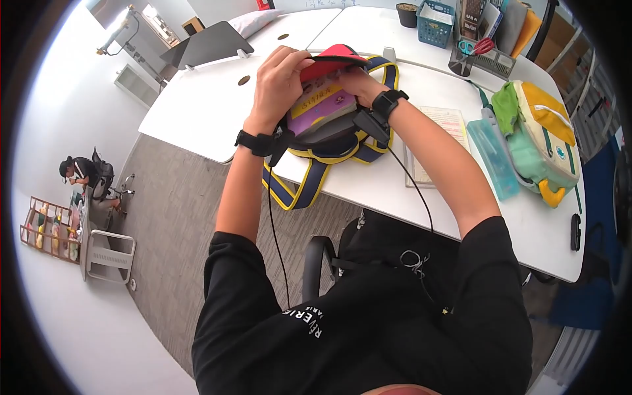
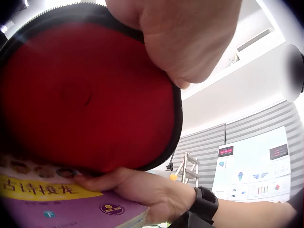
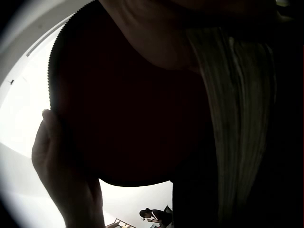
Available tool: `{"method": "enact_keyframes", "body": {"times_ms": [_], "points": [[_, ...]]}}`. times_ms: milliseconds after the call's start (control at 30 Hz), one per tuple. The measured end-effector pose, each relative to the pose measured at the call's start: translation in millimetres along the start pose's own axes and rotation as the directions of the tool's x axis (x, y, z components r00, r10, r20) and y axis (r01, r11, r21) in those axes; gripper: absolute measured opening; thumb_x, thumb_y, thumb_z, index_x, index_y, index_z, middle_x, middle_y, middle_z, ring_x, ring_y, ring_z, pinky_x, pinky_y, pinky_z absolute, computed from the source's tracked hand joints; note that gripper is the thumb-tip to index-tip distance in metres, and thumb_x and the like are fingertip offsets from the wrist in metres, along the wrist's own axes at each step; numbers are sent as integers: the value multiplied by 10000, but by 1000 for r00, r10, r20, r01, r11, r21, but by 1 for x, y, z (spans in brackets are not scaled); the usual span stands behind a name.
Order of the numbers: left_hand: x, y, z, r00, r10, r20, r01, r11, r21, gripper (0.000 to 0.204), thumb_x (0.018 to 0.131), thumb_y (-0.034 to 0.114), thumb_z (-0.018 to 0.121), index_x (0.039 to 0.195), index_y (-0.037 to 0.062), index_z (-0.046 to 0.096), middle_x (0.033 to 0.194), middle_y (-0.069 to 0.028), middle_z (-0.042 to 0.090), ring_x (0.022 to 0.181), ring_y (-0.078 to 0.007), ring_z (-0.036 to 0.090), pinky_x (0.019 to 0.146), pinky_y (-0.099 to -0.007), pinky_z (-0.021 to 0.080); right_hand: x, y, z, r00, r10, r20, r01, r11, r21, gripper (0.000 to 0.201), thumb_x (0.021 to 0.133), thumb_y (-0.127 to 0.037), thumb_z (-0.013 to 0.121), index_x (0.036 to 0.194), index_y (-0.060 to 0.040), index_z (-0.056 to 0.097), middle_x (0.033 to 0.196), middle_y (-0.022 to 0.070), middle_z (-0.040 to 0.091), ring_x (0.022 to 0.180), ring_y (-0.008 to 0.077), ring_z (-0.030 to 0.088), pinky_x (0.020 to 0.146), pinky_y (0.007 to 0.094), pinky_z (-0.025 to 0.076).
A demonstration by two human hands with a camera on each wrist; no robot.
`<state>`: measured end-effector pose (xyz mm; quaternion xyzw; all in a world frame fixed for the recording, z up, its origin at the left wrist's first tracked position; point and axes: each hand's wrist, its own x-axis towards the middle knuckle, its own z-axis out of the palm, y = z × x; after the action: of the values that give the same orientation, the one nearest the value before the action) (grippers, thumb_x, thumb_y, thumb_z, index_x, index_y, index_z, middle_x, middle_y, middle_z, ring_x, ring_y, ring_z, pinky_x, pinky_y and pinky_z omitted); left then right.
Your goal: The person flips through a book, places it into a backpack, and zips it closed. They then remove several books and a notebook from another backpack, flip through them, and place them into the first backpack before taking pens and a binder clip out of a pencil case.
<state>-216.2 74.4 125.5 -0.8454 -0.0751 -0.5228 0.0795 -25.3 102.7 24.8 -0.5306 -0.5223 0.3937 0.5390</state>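
Observation:
A dark backpack with yellow-edged navy straps (image 1: 313, 184) lies at the table's edge, its red-lined flap (image 2: 90, 95) raised. The left hand (image 1: 280, 82) pinches the zippered rim of the flap. Inside the opening stands a purple and yellow book (image 1: 322, 108), with its page edges (image 3: 237, 118) visible in the right wrist view. The right hand (image 1: 359, 85) reaches under the flap, fingers on the top of the book; its fingertips are partly hidden.
On the table to the right are an open booklet (image 1: 444, 122), a teal case (image 1: 494, 158) and a green and yellow backpack (image 1: 543, 138). A blue basket (image 1: 436, 23) and a scissors holder (image 1: 464, 59) stand behind. Another person (image 1: 82, 172) is at the far left.

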Motion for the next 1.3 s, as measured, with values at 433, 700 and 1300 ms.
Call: {"method": "enact_keyframes", "body": {"times_ms": [433,700,1300], "points": [[-12,-9,-7,1000,-5,-29,6,1000,28,37,858,-31,673,889,-10,677,794,-112,655,711,-253,638,659,-318,509,24,39,-17,977,-174,127,215,740,-638,413,960,-324,572,1255,-37,609,1126,176,688,897,223,711,661,373,581],[-9,-3,-6,999,-4,-34,5,1000,29,35,854,-31,672,880,-10,682,791,-116,654,724,-261,650,670,-326,515,21,36,-19,967,-188,170,254,710,-657,366,941,-197,563,1246,0,609,1147,186,684,956,281,707,788,378,576],[-48,60,-4,994,-49,102,39,994,102,132,784,13,730,914,24,709,932,-81,684,956,-310,612,837,-418,478,-159,-43,-99,907,-406,112,390,708,-590,254,941,-190,613,1087,-7,711,974,185,733,877,334,708,784,377,552]]}}
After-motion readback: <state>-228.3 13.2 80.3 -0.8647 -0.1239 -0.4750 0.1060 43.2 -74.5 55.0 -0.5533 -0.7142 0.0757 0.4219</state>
